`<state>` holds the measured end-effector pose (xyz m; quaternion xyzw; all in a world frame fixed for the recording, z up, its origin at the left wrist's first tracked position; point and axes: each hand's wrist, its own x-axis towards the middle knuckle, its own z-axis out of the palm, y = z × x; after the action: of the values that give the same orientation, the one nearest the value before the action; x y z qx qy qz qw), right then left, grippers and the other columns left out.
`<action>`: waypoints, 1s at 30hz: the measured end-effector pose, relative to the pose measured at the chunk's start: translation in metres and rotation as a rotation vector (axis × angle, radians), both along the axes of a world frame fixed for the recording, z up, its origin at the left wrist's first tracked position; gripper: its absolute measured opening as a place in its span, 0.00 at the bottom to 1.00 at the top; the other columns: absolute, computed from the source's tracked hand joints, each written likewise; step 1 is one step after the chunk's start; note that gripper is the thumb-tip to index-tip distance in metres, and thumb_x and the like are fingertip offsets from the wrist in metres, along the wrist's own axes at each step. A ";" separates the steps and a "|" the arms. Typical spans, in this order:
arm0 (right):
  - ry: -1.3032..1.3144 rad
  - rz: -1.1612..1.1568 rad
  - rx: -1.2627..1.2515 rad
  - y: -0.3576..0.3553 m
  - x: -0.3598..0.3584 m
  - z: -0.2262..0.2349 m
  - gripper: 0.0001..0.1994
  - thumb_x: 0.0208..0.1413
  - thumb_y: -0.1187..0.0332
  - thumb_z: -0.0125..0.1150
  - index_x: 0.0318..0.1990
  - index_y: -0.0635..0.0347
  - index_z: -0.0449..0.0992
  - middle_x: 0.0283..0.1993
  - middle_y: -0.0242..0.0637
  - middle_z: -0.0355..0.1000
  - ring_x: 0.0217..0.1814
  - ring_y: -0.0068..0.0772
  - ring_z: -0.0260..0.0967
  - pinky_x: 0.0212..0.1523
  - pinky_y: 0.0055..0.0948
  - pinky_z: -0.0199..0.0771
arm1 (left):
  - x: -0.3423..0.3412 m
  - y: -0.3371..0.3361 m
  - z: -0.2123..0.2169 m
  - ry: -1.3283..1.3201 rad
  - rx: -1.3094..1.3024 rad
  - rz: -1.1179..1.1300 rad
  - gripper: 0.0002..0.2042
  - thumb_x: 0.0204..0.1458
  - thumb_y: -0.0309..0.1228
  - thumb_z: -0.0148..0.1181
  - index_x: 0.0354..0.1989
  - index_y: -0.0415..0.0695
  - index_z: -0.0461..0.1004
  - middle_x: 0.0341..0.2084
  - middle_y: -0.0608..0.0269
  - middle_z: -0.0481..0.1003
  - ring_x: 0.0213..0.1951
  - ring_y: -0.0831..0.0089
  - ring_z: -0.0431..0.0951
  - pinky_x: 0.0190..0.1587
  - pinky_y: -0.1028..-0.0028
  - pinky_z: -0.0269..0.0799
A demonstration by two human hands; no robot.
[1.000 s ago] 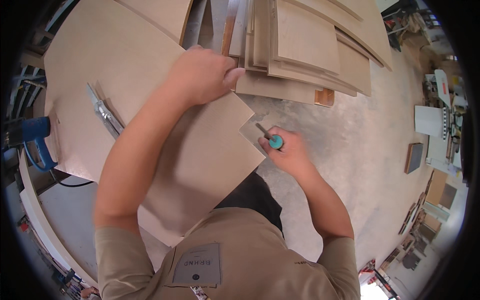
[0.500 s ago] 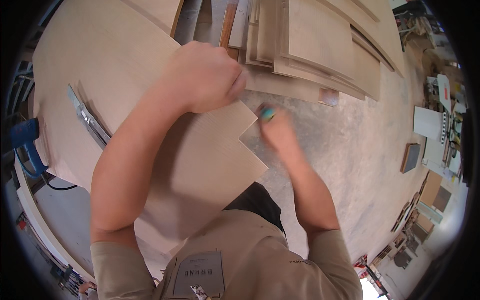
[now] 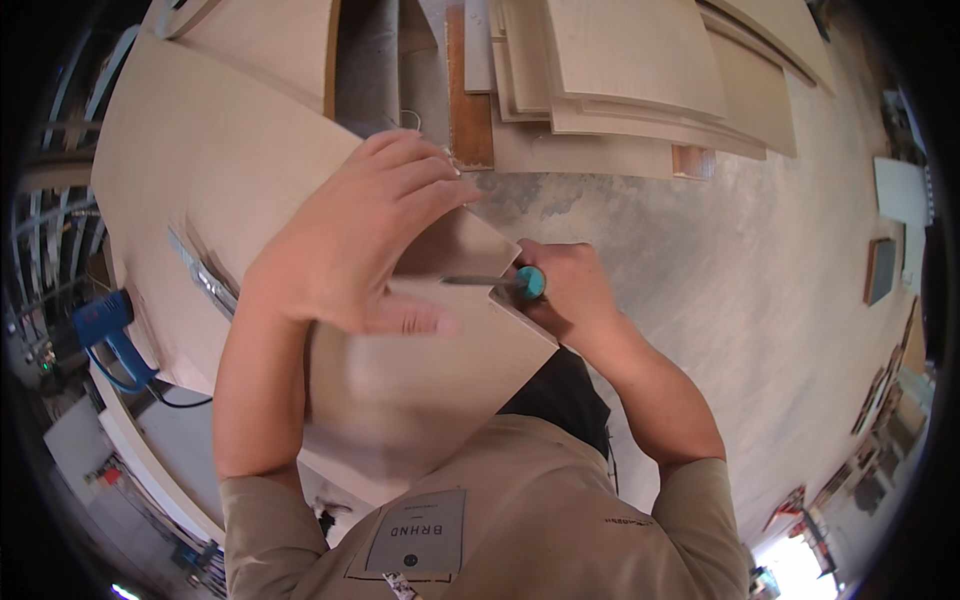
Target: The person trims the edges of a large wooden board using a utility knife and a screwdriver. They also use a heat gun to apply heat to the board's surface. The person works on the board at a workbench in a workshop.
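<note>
A pale wood board (image 3: 420, 390) lies before me, with a square notch cut into its right corner. My right hand (image 3: 570, 290) is closed round a hand tool (image 3: 530, 283) with a teal-ended handle. Its narrow dark blade points left over the board beside the notch; I cannot make out its exact kind. My left hand (image 3: 375, 235) is over the board with thumb and fingers spread, holding nothing; its thumb is blurred. Left of my left forearm, a utility knife (image 3: 205, 275) with a silvery body rests on the board.
A blue pistol-shaped power tool (image 3: 110, 335) with a black cord is at the left edge. Stacked wood panels (image 3: 640, 60) stand beyond the board, near a brown wood strip (image 3: 470, 110). Concrete floor (image 3: 700, 270) spreads to the right, where a dark rectangular block (image 3: 880, 270) lies.
My left hand has gone from curled to spread and come lower over the board. My right hand has brought the tool to the notch, its blade now visible. The whole view has shifted.
</note>
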<state>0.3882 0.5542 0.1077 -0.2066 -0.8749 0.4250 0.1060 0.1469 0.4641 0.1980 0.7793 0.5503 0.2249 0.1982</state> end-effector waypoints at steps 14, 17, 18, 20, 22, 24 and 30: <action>-0.258 0.170 0.082 0.017 0.002 0.015 0.09 0.50 0.66 0.65 0.36 0.58 0.76 0.24 0.43 0.76 0.28 0.49 0.78 0.29 0.44 0.76 | 0.034 0.019 -0.014 0.197 -0.037 0.089 0.26 0.44 0.54 0.68 0.18 0.42 0.66 0.17 0.60 0.64 0.24 0.58 0.68 0.31 0.63 0.62; -0.254 0.150 0.116 0.020 0.002 0.018 0.08 0.50 0.66 0.66 0.35 0.57 0.77 0.24 0.42 0.76 0.28 0.48 0.78 0.29 0.44 0.76 | 0.035 0.018 -0.016 0.182 -0.024 0.119 0.27 0.45 0.54 0.68 0.17 0.42 0.65 0.16 0.60 0.63 0.22 0.59 0.67 0.29 0.63 0.61; -0.245 0.136 0.127 0.020 0.002 0.018 0.08 0.50 0.66 0.66 0.35 0.56 0.77 0.24 0.42 0.76 0.28 0.48 0.78 0.29 0.43 0.76 | 0.035 0.017 -0.015 0.168 -0.047 0.131 0.27 0.43 0.55 0.69 0.20 0.42 0.67 0.17 0.60 0.64 0.24 0.58 0.67 0.30 0.62 0.61; -0.215 0.143 0.137 0.019 0.003 0.016 0.08 0.50 0.65 0.66 0.35 0.56 0.77 0.24 0.41 0.76 0.28 0.47 0.78 0.28 0.43 0.76 | 0.032 0.014 -0.014 0.127 -0.109 0.131 0.28 0.37 0.56 0.72 0.26 0.42 0.72 0.20 0.59 0.66 0.26 0.57 0.68 0.31 0.61 0.60; -0.178 0.196 0.126 0.017 0.005 0.014 0.08 0.50 0.65 0.67 0.35 0.55 0.77 0.24 0.40 0.76 0.27 0.46 0.78 0.28 0.44 0.76 | 0.032 0.013 -0.013 0.093 -0.030 0.119 0.29 0.37 0.58 0.72 0.28 0.41 0.72 0.23 0.58 0.67 0.29 0.56 0.69 0.34 0.60 0.61; -0.127 0.208 0.086 0.013 0.003 0.011 0.08 0.50 0.65 0.67 0.35 0.55 0.77 0.24 0.40 0.76 0.27 0.46 0.78 0.28 0.44 0.76 | 0.031 0.013 -0.011 0.088 0.031 0.136 0.30 0.37 0.59 0.71 0.26 0.41 0.70 0.23 0.57 0.67 0.31 0.56 0.69 0.36 0.59 0.61; -0.306 0.239 0.067 0.016 0.006 0.016 0.09 0.49 0.65 0.67 0.36 0.55 0.77 0.24 0.41 0.77 0.28 0.47 0.79 0.29 0.42 0.77 | 0.036 0.012 -0.008 0.226 -0.109 0.138 0.29 0.42 0.59 0.67 0.19 0.43 0.65 0.21 0.58 0.67 0.29 0.58 0.68 0.36 0.62 0.60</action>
<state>0.3938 0.5701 0.1233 -0.1597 -0.9127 0.3690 -0.0726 0.1828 0.4759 0.1901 0.7480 0.6330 0.1184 0.1610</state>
